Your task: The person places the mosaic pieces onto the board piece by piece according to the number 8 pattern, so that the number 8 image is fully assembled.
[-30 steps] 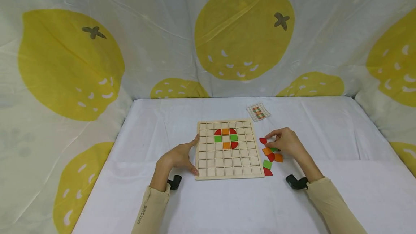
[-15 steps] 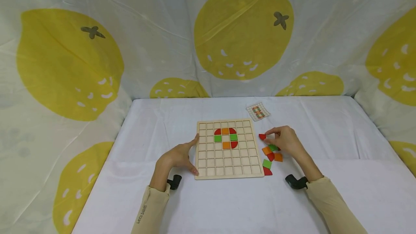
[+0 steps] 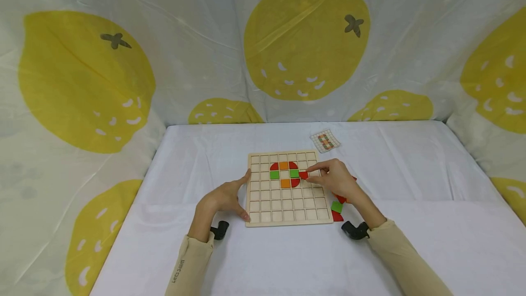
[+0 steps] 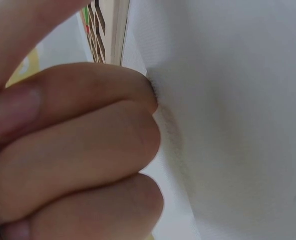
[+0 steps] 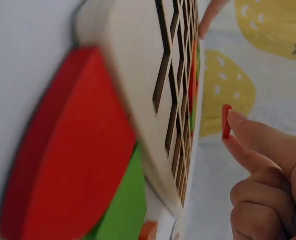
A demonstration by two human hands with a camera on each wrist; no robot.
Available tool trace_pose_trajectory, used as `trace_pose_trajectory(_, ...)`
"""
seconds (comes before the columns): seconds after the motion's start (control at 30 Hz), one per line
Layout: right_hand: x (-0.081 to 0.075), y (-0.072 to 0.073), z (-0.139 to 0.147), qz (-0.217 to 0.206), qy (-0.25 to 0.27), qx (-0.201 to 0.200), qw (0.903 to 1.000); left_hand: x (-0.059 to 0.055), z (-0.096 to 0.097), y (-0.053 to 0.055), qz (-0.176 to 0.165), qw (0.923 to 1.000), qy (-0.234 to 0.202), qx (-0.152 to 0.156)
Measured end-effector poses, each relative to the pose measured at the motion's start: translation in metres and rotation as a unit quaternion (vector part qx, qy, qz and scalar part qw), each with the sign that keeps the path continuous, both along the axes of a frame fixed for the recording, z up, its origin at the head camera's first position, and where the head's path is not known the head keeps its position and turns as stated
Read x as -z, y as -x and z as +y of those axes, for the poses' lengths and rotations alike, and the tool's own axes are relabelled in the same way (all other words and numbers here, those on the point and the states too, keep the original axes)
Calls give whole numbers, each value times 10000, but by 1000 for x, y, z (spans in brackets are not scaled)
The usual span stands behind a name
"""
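Just brought a red piece [image 3: 303, 175] in over the wooden board [image 3: 276, 216], pinched in the right hand [image 3: 336, 178] by thumb and fingertip. Still bracing the board's left edge with left hand [image 3: 222, 198], spread wide from thumb to index. Probably at the placing stage.

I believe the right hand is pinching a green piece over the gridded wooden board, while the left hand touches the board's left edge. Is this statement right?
Not quite: the right hand pinches a red piece, not a green one, as the right wrist view shows. The left hand does touch the gridded wooden board at its left edge.
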State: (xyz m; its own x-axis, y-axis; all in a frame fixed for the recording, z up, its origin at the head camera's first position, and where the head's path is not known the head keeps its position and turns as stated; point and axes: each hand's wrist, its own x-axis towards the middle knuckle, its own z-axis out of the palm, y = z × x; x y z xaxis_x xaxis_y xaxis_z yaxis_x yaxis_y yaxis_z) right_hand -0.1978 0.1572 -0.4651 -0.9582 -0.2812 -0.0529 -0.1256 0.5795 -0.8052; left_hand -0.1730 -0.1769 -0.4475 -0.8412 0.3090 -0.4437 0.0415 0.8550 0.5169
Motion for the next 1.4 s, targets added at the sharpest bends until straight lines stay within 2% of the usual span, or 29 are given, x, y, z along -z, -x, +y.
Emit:
trace_pose_trajectory(0.23, 0, 0, -39, -80, -74, -352, 9993, 1, 0, 0, 2, 10000, -21, 25)
trace_pose_trajectory(0.43, 2, 1, -58, 13, -369, -457, 9983, 0, 1, 1, -32, 10000, 24, 14)
trace_pose_trajectory(0.57, 4, 2, -63, -65, -468, -451, 9979, 0, 1, 0, -38, 10000, 44, -4)
trace_pose_trajectory(0.77, 7, 5, -70, 129, -568, -507, 9970, -1, 1, 0, -20, 10000, 63, 14)
trace_pose_trajectory(0.87, 6, 5, -71, 156, -534, -518, 9971, -2, 1, -1, -8, 10000, 61, 13)
trace_pose_trajectory(1.1, 8, 5, -69, -69, -228, -388, 9990, -2, 0, -1, 1, 10000, 47, 23)
trace_pose_trajectory(1.4, 8, 6, -75, -11, -271, -431, 9987, 0, 1, 0, -29, 10000, 78, -17)
